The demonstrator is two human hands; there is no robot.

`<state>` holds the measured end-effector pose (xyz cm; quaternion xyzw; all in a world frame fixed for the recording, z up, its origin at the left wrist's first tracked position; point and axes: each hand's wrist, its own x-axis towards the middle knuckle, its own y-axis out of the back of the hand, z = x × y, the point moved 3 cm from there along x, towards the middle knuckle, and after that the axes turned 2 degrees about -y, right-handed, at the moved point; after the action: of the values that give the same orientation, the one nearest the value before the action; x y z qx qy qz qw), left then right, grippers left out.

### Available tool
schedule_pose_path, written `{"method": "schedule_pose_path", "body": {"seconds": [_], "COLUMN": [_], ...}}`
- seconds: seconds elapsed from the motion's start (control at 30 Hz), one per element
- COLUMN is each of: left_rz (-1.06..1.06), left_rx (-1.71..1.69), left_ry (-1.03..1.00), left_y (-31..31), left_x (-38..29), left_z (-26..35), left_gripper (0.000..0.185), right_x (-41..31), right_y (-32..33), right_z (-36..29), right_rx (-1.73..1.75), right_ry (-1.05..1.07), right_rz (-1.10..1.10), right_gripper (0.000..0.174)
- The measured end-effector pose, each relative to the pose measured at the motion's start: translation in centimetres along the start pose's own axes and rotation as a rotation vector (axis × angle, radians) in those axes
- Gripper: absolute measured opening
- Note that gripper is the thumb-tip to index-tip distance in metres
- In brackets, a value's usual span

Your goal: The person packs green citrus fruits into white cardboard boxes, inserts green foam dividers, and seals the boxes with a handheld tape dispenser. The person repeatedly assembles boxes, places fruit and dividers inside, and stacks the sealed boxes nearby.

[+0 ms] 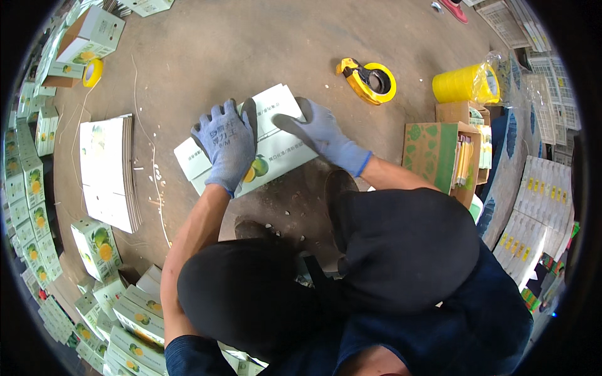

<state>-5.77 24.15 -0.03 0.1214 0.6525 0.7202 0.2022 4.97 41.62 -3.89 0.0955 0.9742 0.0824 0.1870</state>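
Observation:
Before my knees on the concrete floor, a white cardboard carton (277, 149) printed with citrus fruit lies slightly turned. Its top flaps meet along a seam, and the lower part is hidden by the view from above. Gloved in blue-grey, my left hand (226, 143) rests palm down across the carton's left half, fingertips at the far edge and thumb near the seam. My right hand (324, 131), in a matching glove, holds the right end with its thumb on top. Beyond the carton lies a yellow tape dispenser (367, 81) with a roll of tape in it.
To the left is a stack of flattened cartons (106, 171). A yellow tape roll (92, 73) lies near an open carton (91, 37). Formed cartons (34, 188) line the left side. At right are stacked tape rolls (463, 83) and a cardboard box (430, 152) holding printed pieces.

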Motion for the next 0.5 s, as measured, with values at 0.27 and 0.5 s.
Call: {"method": "schedule_pose_path", "body": {"seconds": [0.27,0.5], "left_rz": [-0.057,0.107], "left_rx": [0.084,0.046], "left_ry": [-0.034,-0.112], "left_y": [-0.2,-0.3], "left_x": [0.3,0.1], "left_z": [1.3,1.5], "left_gripper": [0.043,0.037], "right_x": [-0.9,-0.5], "right_y": [-2.1,3.8], "right_z": [2.8,2.5], "right_rx": [-0.012,0.002], "right_ry": [0.007,-0.094], "right_rz": [0.127,0.125], "right_gripper": [0.098,0.096]}}
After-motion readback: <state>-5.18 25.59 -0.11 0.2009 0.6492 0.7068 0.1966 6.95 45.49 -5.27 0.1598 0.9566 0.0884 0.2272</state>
